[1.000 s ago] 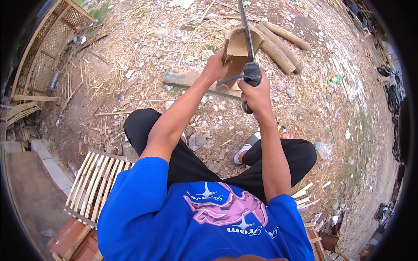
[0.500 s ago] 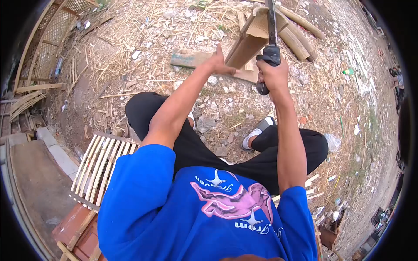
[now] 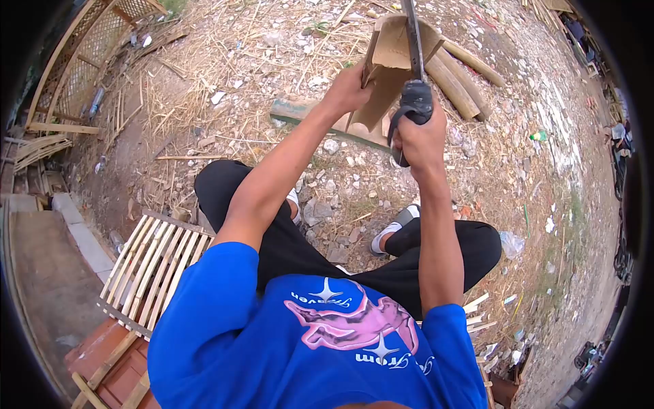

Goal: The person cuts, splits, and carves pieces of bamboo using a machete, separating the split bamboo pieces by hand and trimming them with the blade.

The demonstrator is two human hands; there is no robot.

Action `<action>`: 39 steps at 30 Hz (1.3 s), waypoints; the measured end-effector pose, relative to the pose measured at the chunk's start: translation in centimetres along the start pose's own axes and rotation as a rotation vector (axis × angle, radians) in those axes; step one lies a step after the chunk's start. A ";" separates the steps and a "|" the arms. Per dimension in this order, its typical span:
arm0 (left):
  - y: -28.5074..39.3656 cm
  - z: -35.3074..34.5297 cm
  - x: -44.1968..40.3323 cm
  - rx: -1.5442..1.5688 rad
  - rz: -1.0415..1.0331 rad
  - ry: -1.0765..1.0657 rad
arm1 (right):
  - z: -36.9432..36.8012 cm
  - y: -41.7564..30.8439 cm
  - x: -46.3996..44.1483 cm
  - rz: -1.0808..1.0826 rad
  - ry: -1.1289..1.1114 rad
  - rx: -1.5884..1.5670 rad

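Observation:
A split bamboo piece [image 3: 394, 53], open like a trough, stands tilted over a worn wooden board [image 3: 300, 111] on the ground. My left hand [image 3: 350, 89] is closed round the bamboo's left edge. In my right hand [image 3: 421, 141] is a machete [image 3: 413, 44], gripped by its black-wrapped handle. Its dark blade points away from me and lies across the bamboo's upper end in this view; whether it touches cannot be told.
Round bamboo poles [image 3: 452, 85] lie just right of the split piece. A slatted bamboo rack [image 3: 153, 266] is beside me on the left. Rubble, straw and scraps cover the ground, with a clear plastic bag [image 3: 511, 244] near my right knee.
My left hand, spread and apart from the bamboo before, has moved up and taken hold of its left edge. The machete has shifted slightly left and lower.

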State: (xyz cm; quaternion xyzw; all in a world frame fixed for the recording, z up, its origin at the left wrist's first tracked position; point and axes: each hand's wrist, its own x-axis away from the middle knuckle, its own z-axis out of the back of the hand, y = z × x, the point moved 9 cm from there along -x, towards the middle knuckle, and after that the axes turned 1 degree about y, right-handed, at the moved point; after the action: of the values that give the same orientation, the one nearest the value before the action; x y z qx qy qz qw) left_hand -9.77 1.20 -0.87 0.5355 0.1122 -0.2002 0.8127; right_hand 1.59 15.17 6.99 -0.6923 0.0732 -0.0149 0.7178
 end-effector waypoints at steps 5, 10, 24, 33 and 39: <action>10.5 4.5 -3.7 0.009 -0.146 0.137 | 2.6 -9.8 0.6 0.175 -0.018 -0.072; 2.9 -1.1 -2.0 -0.074 -0.068 0.004 | 2.7 -1.7 0.8 -0.097 0.056 -0.043; -5.9 -5.6 4.1 0.078 0.196 -0.203 | 2.1 8.4 2.0 -0.136 0.096 0.062; -7.7 -7.7 4.9 0.161 0.166 -0.110 | 3.1 9.1 3.7 -0.169 0.068 0.065; -7.4 -7.7 5.3 0.143 0.247 -0.163 | 3.9 8.0 4.0 -0.280 -0.087 0.018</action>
State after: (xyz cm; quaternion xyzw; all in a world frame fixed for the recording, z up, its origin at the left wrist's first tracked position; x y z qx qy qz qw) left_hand -8.11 4.58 -12.17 0.5838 -0.0354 -0.1492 0.7973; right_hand 5.43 18.83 -1.23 -0.6894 -0.0552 -0.0854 0.7172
